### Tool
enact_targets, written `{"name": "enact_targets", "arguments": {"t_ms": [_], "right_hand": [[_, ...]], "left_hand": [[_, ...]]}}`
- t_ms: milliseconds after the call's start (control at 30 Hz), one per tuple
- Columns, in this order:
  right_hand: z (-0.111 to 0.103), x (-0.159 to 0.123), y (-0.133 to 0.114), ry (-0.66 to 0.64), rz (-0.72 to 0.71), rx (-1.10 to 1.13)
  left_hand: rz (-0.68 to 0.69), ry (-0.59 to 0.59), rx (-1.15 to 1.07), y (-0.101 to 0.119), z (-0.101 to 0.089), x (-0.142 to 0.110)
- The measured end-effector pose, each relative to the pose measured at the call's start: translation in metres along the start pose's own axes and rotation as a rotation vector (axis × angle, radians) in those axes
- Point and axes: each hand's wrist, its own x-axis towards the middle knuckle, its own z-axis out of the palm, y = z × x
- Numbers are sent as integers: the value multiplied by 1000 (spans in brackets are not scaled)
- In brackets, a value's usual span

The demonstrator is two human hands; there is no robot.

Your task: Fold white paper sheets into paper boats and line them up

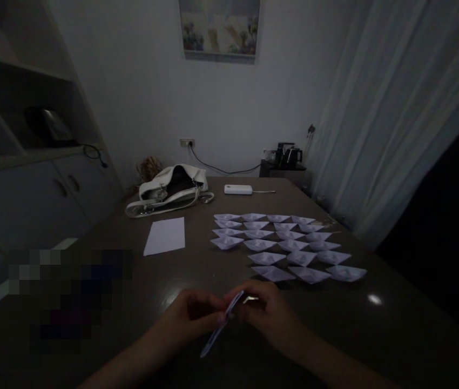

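Both of my hands meet over the near edge of the dark table [395, 324]. My left hand [191, 316] and my right hand [268, 310] pinch a folded piece of white paper [221, 324] between them, seen edge-on and slanting down to the left. Beyond my hands, several folded white paper boats [278, 243] lie in rows on the table. A flat white sheet of paper [165, 236] lies further left.
A white handbag [170, 189] sits at the far left of the table. A white power bank with a cable [238, 189] lies beside it. A kettle set [288, 156] stands on a small stand by the wall. Curtains [391, 119] hang at right, cabinets [31, 189] at left.
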Motion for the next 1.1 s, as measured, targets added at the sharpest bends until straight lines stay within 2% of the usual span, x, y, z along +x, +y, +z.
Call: {"name": "enact_targets", "arguments": {"t_ms": [367,500,633,967,1100], "right_hand": [[3,5,10,32,87,164],[5,3,15,-57,130,292],[10,-1,14,-113,132,319],[10,2,10,-53,59,354],[10,3,13,-41,96,467]], "left_hand": [[2,34,32,8,0,2],[3,8,57,16,3,-1],[23,-13,61,13,5,-1],[70,-10,114,11,8,-5],[127,18,163,4,6,-2]]}}
